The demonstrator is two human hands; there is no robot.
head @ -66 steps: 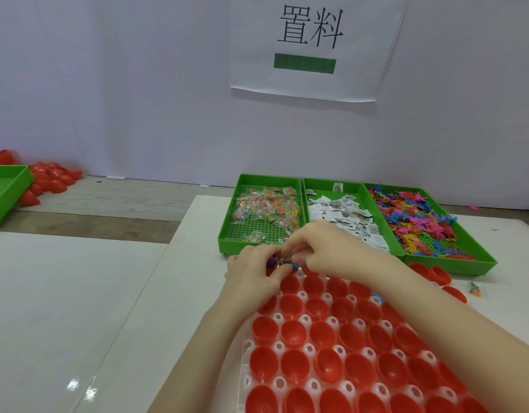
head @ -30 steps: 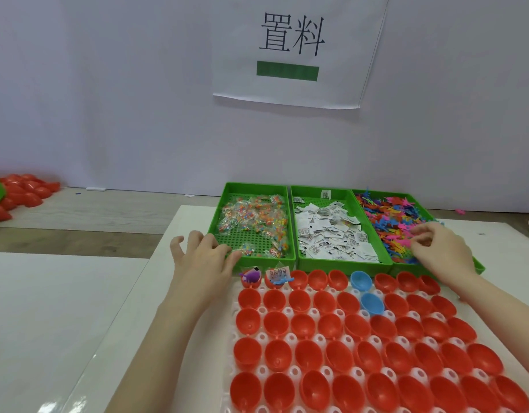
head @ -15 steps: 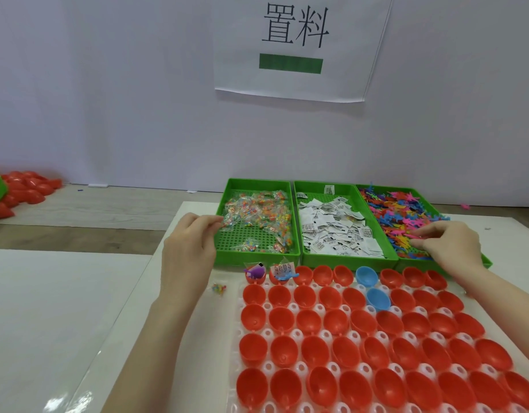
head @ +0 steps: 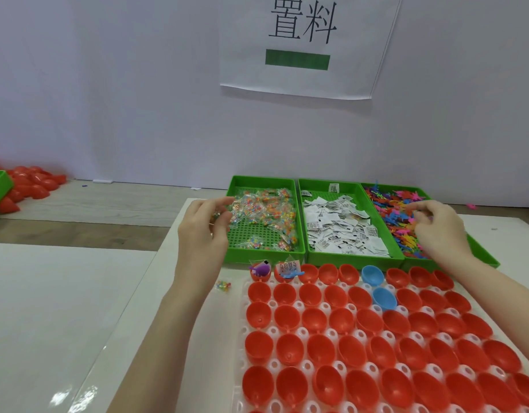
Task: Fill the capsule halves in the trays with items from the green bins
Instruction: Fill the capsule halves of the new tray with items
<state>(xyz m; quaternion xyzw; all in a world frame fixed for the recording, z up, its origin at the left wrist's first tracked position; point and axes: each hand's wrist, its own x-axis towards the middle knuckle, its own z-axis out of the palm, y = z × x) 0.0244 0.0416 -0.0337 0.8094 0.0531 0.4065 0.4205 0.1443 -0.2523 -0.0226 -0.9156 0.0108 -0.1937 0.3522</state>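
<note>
Hands over bins: left hand (head: 202, 231) pinching bead packet (head: 220, 217), right hand (head: 437, 231) curled picking among plastic toys (head: 388, 210); take one each, drop into next empty red cup (head: 308, 272).

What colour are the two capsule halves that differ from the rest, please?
Blue capsule halves, among red ones; seen in the head view.

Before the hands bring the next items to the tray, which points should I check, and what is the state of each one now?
1. Left hand pinches a clear bead packet at the left bin: ok.
2. Right hand holds a toy from the right bin: cannot tell, fingers hide it.
3. Third capsule half in the far row is empty: ok.
4. Paper slip from the middle bin taken: not ok.
5. Stray bead packet lies off the tray: not ok.
</note>
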